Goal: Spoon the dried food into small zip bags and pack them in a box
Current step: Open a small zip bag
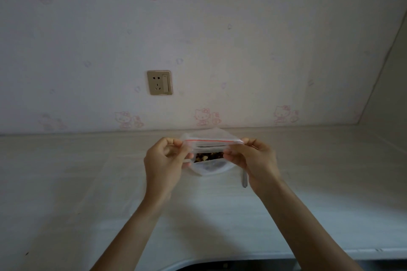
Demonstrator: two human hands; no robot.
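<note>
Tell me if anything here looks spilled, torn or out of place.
Nothing stands out. Left hand and right hand pinch the top corners of the zip bag, dried food inside; no spill shows on the counter.

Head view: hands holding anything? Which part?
Both. Left hand and right hand pinch the opposite top corners of a small clear plastic zip bag with a red strip, dried food inside, held above the counter.

Small clear zip bag (209, 152) with red seal stripe, held level above the countertop (308, 193) near its back edge, brown dried food (208, 157) inside, metal spoon handle (244, 179) lay just beside.
</note>
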